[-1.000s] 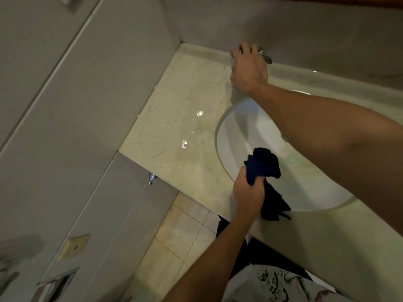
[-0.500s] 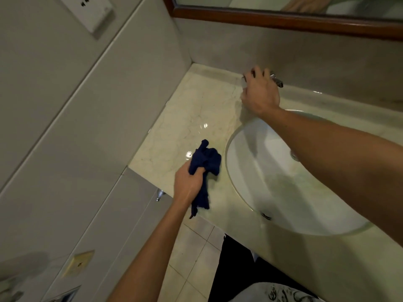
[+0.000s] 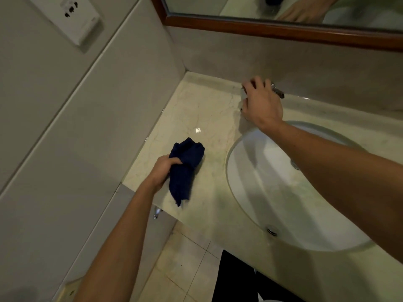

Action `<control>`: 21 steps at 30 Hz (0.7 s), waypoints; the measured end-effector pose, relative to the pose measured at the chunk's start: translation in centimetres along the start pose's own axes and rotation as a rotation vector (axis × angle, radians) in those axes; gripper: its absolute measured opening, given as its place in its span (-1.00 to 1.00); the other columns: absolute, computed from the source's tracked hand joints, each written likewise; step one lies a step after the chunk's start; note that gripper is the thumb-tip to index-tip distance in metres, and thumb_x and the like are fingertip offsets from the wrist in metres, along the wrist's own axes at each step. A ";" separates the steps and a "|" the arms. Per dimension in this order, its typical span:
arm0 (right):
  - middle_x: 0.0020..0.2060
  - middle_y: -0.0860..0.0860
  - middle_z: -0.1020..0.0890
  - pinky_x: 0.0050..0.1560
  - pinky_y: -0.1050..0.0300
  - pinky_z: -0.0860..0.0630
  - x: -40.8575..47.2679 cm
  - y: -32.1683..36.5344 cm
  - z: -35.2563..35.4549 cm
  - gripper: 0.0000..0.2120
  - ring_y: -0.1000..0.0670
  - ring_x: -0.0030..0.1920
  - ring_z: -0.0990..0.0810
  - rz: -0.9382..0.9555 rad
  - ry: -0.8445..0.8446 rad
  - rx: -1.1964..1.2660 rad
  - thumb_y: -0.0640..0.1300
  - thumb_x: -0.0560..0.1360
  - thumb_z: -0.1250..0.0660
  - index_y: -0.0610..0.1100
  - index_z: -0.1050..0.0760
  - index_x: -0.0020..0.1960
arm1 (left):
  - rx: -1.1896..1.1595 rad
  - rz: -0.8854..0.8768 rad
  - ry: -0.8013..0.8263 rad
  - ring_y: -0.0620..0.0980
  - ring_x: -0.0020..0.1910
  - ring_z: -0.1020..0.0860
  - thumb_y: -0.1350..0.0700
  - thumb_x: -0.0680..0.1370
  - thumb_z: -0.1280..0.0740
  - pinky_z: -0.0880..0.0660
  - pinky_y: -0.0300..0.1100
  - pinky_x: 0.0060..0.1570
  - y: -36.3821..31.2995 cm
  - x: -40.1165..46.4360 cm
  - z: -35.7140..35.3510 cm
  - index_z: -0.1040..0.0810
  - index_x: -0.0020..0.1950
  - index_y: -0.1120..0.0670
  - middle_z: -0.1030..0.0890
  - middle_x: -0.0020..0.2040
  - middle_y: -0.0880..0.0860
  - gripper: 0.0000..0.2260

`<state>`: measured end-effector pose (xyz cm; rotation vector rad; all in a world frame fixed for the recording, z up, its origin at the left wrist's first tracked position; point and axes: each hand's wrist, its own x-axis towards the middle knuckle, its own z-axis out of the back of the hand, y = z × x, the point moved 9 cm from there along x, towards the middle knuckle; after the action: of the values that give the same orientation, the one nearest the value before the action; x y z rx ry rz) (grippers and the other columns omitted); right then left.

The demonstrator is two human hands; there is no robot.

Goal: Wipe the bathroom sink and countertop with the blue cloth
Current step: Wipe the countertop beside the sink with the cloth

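My left hand grips the bunched dark blue cloth and holds it down on the pale marble countertop, left of the sink. One end of the cloth trails toward the counter's front edge. The white oval sink is set into the counter to the right, with its drain near my right forearm. My right hand is curled over the chrome faucet at the back of the counter, hiding most of it.
A grey tiled wall closes the counter's left side, with a white socket plate high up. A wood-framed mirror hangs above the backsplash. A chrome valve sticks out below the counter edge. Beige floor tiles lie below.
My left hand carried the cloth from the sink's front rim leftward onto the countertop. My right hand stayed on the faucet. The view tilted up, bringing the mirror in.
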<state>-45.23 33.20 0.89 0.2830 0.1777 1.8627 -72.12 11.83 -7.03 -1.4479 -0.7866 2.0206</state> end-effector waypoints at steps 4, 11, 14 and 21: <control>0.28 -0.15 -0.46 -0.04 -0.11 -0.53 0.0 0.0 0.1 -0.57 -0.25 0.22 -0.45 -0.007 -0.008 0.008 -0.21 0.52 -0.31 -0.15 -0.44 0.39 | 0.166 -0.008 0.079 0.04 0.30 -0.56 0.21 0.50 -0.40 -0.49 0.01 0.33 -1.1 2.0 2.8 -0.45 0.47 0.02 -0.57 0.37 0.03 -0.47; 0.26 -0.15 -0.46 -0.06 -0.10 -0.53 -0.1 0.0 0.2 -0.60 -0.24 0.20 -0.45 -0.013 -0.024 -0.006 -0.18 0.54 -0.31 -0.16 -0.45 0.37 | 0.593 -0.407 -0.548 -0.06 -0.02 -0.52 -0.07 0.49 -0.44 -0.54 -0.09 -0.10 -2.2 -3.8 -2.7 -0.45 0.14 -0.01 -0.50 0.08 -0.04 -0.69; 0.26 -0.15 -0.47 -0.08 -0.11 -0.54 -0.2 -0.1 0.2 -0.60 -0.25 0.21 -0.45 -0.013 -0.030 0.012 -0.19 0.54 -0.30 -0.16 -0.45 0.37 | 0.935 -0.356 -0.514 0.06 0.14 -0.47 -0.29 0.49 -0.39 -0.51 -0.01 0.04 -0.6 -2.0 -6.3 -0.45 0.35 0.12 -0.48 0.21 0.07 -0.38; 0.29 -0.14 -0.47 -0.08 -0.10 -0.52 -0.3 -0.1 0.4 -0.60 -0.25 0.23 -0.45 -0.020 -0.029 0.032 -0.18 0.54 -0.30 -0.16 -0.45 0.37 | 1.007 -0.170 -0.561 0.15 0.25 -0.43 -0.09 0.52 -0.44 -0.50 -0.02 0.01 -1.2 -0.7 -4.6 -0.21 0.55 0.18 -0.39 0.35 0.19 -0.27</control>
<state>-44.95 32.97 1.17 0.3294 0.1896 1.8363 -67.46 12.85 -6.92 -0.2473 -0.0015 2.1767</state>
